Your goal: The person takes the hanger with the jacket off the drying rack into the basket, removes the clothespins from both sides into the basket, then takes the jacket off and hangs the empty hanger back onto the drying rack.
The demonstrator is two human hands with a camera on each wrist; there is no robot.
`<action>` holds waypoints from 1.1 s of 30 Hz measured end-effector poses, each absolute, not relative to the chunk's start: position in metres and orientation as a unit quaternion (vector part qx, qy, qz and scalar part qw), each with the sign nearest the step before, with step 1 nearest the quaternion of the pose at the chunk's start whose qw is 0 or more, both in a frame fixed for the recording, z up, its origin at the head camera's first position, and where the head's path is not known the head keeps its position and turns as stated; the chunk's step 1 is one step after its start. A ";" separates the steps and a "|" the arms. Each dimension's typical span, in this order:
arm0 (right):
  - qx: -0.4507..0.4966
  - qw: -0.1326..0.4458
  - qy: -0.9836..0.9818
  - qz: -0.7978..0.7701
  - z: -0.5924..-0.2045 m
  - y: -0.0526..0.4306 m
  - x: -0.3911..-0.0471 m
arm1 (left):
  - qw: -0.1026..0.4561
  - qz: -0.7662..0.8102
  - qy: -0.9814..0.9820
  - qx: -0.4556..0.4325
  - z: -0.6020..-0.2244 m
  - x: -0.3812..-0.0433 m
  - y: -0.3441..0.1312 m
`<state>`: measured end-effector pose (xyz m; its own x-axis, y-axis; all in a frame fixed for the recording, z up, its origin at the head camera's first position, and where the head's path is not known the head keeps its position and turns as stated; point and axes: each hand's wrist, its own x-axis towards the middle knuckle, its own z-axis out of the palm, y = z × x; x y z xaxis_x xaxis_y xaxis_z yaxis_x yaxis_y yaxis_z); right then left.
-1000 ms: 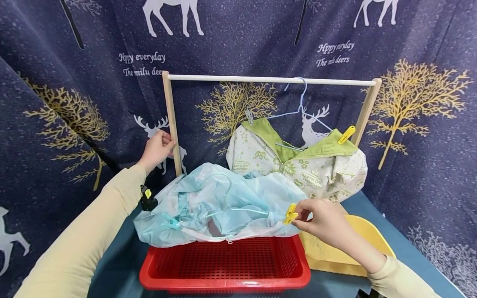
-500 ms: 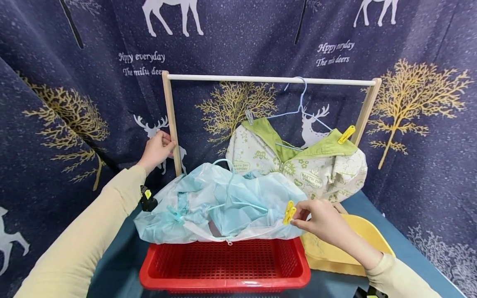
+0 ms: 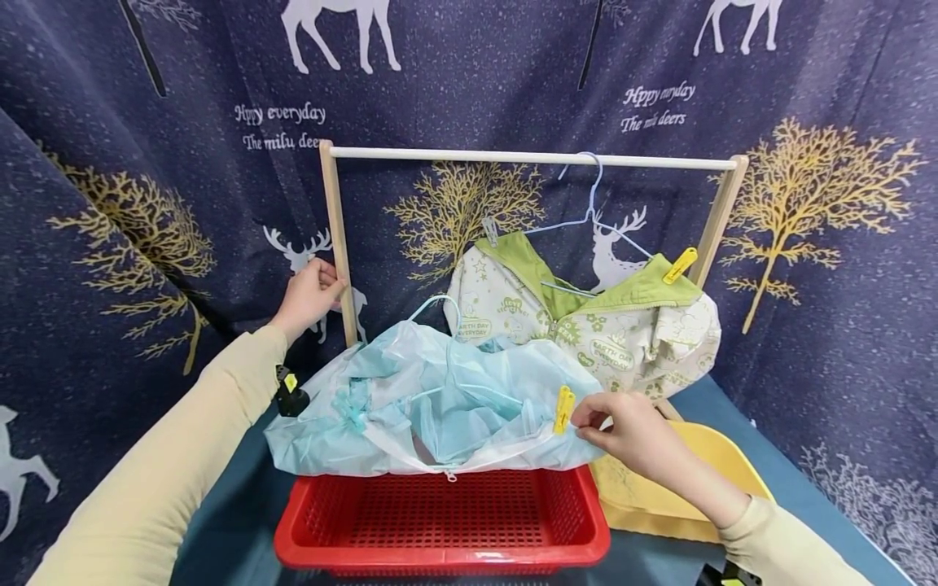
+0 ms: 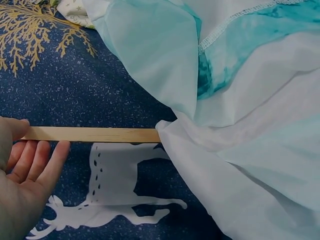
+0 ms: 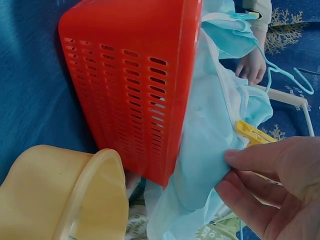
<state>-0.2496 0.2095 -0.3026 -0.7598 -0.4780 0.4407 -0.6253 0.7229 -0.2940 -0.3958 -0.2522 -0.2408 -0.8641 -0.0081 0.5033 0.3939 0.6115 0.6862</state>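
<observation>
A thin light-blue zip jacket (image 3: 498, 366) lies bunched over the back of the red basket (image 3: 443, 557). Its light-blue hanger (image 3: 449, 350) has the hook raised, with a yellow clothespin (image 3: 563, 409) at the right end and a teal clothespin (image 3: 352, 409) at the left. My right hand (image 3: 633, 427) pinches the jacket's edge beside the yellow clothespin; in the right wrist view, thumb and fingers (image 5: 235, 192) meet at the cloth. With my left hand (image 3: 308, 295) I grip the wooden left post (image 4: 95, 134) of the clothes rack, thumb on one side and fingers on the other.
A white-and-green printed jacket (image 3: 615, 342) hangs from the rack's white rail (image 3: 469, 155) on a blue hanger, with a grey clothespin (image 3: 490, 230) and a yellow one. The yellow bin (image 3: 725, 456) stands right of the basket. A deer-patterned cloth hangs behind.
The light-blue hanger's hook has swung up and back from lying on the jacket. Both clothespins on it have tilted. My left hand stays on the post; the right has barely shifted.
</observation>
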 end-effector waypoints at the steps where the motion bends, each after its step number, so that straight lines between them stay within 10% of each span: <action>1: 0.303 0.175 -0.912 0.215 -0.303 0.209 -0.250 | 0.236 -0.426 -0.866 -0.112 -0.241 -0.396 -0.252; 33: 0.293 0.187 -0.922 0.173 -0.309 0.209 -0.256 | 0.159 -0.393 -0.901 -0.091 -0.246 -0.385 -0.269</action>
